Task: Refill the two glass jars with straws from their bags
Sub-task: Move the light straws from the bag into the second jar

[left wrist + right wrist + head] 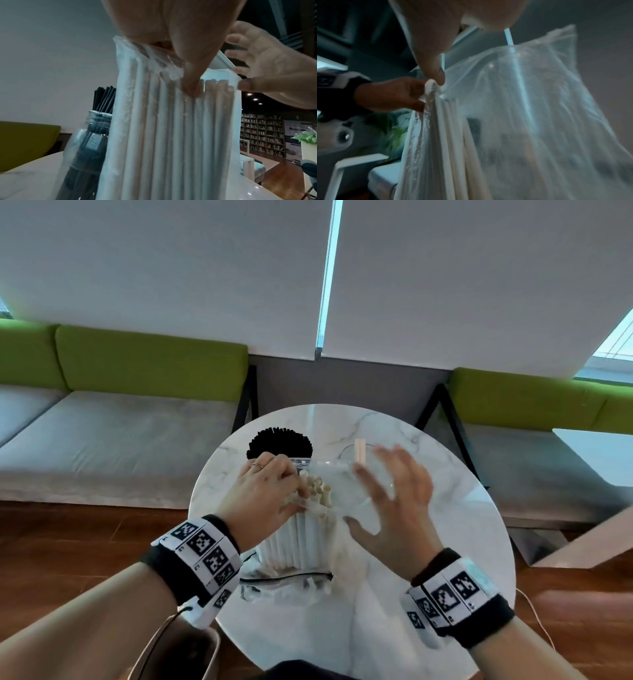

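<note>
A clear plastic bag of white straws (301, 539) stands upright in the middle of the round marble table (445, 508). My left hand (296, 498) grips the bag at its bunched top, fingers curled over the straw ends; the left wrist view shows my thumb (190, 83) pressing on the straws. My right hand (363, 498) hovers to the right of the bag with spread, straight fingers, and its thumb (436, 75) touches the bag's loose rim (522, 94). Behind stand a glass jar full of black straws (279, 445) and a second glass jar (344, 451) holding a few pale straws (359, 450).
A flattened clear bag (287, 587) lies on the table's near side. Sofas with green backs (154, 361) line the wall behind. A white table (596, 457) is at the right, and a grey bag (178, 652) sits on the floor at the lower left.
</note>
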`<state>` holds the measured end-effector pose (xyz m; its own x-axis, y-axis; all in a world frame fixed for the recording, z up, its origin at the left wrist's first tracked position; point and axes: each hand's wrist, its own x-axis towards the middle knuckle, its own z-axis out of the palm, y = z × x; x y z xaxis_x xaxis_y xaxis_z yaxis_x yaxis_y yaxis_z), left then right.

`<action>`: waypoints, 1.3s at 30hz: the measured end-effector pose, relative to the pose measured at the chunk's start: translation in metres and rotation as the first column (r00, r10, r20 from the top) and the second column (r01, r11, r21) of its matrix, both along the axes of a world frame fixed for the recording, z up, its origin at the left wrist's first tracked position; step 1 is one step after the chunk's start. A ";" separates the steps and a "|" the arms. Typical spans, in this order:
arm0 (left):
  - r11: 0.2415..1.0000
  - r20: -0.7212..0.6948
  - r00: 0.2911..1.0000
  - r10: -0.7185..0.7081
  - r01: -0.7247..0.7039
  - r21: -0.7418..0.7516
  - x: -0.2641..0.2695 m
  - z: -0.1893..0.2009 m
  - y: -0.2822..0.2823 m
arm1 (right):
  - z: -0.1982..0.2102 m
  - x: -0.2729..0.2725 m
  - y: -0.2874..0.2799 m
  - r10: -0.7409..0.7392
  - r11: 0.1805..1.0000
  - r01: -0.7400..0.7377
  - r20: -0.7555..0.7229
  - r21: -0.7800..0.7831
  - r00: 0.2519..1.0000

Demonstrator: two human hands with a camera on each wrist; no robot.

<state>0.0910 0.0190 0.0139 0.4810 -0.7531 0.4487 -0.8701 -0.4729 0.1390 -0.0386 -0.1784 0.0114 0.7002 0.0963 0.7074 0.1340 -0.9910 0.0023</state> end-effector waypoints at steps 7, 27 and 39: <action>0.999 0.029 1.000 -0.012 0.011 0.030 -0.007 0.000 -0.002 | -0.007 0.019 -0.011 -0.006 0.966 -0.053 -0.227 -0.253 0.974; 1.000 -0.112 0.994 -0.008 0.011 0.025 -0.017 0.010 0.003 | 0.006 0.012 -0.020 -0.145 0.988 0.121 -0.335 -0.092 0.931; 0.926 -0.158 0.949 0.271 -0.213 0.312 -0.017 0.004 -0.004 | -0.018 0.028 -0.017 -0.095 0.992 0.123 -0.640 -0.001 0.762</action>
<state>0.0738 0.0147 0.0177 0.7204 -0.6849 0.1094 -0.6935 -0.7103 0.1202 -0.0106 -0.1957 -0.0069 0.9951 -0.0257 0.0950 -0.0178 -0.9964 -0.0828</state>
